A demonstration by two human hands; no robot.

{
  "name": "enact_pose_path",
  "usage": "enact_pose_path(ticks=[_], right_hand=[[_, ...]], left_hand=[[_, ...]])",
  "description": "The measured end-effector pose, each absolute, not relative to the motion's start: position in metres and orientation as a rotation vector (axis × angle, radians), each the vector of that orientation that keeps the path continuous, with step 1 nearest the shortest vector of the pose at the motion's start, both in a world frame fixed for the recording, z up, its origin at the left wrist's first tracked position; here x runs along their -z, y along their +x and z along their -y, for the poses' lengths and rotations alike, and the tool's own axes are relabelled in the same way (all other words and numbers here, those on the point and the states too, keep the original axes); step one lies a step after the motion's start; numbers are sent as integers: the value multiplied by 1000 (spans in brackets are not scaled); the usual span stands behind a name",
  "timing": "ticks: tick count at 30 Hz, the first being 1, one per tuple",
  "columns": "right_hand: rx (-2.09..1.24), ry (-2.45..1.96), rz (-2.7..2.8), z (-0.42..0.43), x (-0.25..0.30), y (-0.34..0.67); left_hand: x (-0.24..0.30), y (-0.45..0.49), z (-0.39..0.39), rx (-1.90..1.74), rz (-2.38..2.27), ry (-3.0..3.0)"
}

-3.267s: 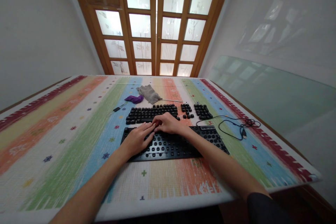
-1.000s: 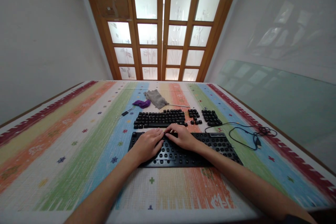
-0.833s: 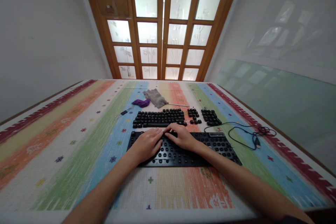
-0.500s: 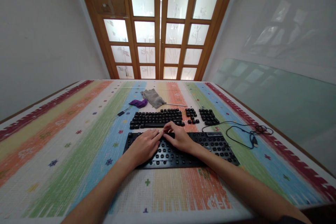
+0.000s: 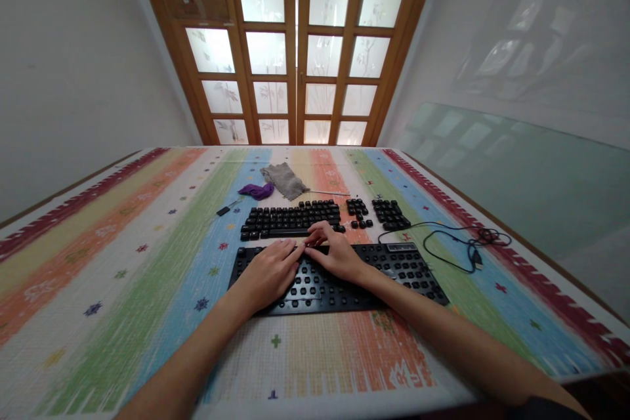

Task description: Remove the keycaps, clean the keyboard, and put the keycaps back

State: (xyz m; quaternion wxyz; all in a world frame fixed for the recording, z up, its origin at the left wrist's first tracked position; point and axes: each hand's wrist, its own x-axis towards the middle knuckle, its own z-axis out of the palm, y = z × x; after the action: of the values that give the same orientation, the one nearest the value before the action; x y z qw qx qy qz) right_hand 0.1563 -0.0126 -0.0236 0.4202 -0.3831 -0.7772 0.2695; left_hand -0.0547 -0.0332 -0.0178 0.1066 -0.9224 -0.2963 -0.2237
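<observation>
A black keyboard [image 5: 339, 302] lies in front of me, mostly stripped of its keycaps, with bare key posts showing. My left hand [image 5: 273, 269] rests over its left part, fingers stretched out. The index fingertip meets the fingertips of my right hand [image 5: 337, 256] at the keyboard's back edge. My right hand is bent into a pinch there; what it holds, if anything, is too small and hidden to make out. Just behind the keyboard, loose black keycaps [image 5: 290, 216] stand in keyboard order, with smaller groups of keycaps [image 5: 391, 213] to the right.
A grey cloth [image 5: 284, 180] and a purple cloth [image 5: 256, 191] lie farther back, near a thin rod [image 5: 327, 193]. At the left is a small black object [image 5: 223, 211]. The keyboard's cable [image 5: 472, 252] coils at the right on the striped tablecloth [image 5: 162, 295]. Wooden glazed doors [image 5: 298, 98] stand beyond.
The camera view has shifted slightly. My hands stay at nearly the same spot on the keyboard, with only a small change in the right fingers.
</observation>
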Motion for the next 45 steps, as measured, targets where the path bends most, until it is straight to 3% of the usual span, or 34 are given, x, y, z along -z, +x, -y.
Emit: enact_pose_path(ticks=[13,28,45], right_hand=[[-638,-928,1985,15,26,158],[-239,-860,2235,15,22,159],[-198,-876,2362,3,19,159]], left_hand=[[16,-56,33,670,914,-2748],[21,-55,31,799,932,-2821],[17,-49,33,737,980,-2852]])
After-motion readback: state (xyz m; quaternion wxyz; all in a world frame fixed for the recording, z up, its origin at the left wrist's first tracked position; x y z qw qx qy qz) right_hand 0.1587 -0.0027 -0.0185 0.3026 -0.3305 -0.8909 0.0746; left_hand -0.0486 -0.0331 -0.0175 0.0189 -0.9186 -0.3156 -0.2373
